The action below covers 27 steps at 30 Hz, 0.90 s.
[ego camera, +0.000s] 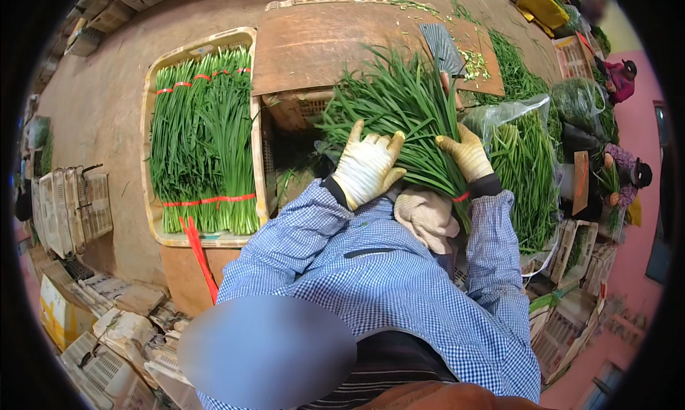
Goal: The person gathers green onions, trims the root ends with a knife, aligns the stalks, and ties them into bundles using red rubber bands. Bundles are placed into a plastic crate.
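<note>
A bunch of garlic chives (409, 121) lies across my lap, its leaves fanned towards a wooden board (332, 46); a red tie (460, 197) wraps its lower end. My left hand (369, 161), in a yellowed white glove, is spread at the leaves' left edge, fingers apart. My right hand (468, 153), gloved too, is at the bunch's right side with the thumb on the leaves; whether it grips them is unclear. A broad-bladed knife (444, 51) lies on the board beside cut stem pieces (473, 65). A beige cloth (425, 217) is under the bunch.
A plastic crate (145, 142) of red-tied chive bunches stands at left, red ties (198, 257) beside it. At right is a clear bag (527, 107) of loose chives. Stacked crates (75, 212) stand further left. Two other people (623, 81) sit at far right.
</note>
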{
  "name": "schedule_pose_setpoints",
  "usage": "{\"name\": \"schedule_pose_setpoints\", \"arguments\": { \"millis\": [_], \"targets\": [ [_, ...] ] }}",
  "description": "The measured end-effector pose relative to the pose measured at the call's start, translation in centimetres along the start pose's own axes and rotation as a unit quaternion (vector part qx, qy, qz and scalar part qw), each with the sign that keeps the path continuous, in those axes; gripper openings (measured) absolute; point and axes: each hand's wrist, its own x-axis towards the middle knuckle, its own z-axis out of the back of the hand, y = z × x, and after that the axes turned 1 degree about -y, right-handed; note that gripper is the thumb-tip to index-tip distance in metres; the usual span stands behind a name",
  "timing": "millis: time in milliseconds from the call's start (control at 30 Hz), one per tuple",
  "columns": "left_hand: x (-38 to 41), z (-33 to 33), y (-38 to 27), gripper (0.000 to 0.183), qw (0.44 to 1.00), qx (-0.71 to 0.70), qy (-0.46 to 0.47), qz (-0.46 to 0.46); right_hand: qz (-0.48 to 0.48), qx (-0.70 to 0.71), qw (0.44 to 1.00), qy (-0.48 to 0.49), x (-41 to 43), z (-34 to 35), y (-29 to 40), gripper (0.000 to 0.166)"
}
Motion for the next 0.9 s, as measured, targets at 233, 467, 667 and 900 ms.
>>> {"name": "schedule_pose_setpoints", "arguments": {
  "millis": [233,467,667,900],
  "targets": [
    [-0.9,-0.4,0.6,0.069,0.999,-0.028,-0.038,0.005,0.002,-0.009,1.0,0.019,0.6,0.1,-0.7,0.05],
    [-2.2,1.2,4.7,0.041,0.951,-0.13,-0.274,0.06,0.033,-0.041,0.999,0.004,-0.9,0.0,-0.1,0.051],
    [0.3,2.8,3.9,0.06,0.97,-0.047,-0.237,-0.024,0.045,-0.044,0.998,-0.006,-1.6,-0.9,0.0,0.052],
    [0.2,-1.5,0.8,0.058,0.997,-0.024,-0.051,-0.047,0.055,-0.094,0.994,-0.019,-1.9,-1.2,0.9,0.047]
  ]
}}
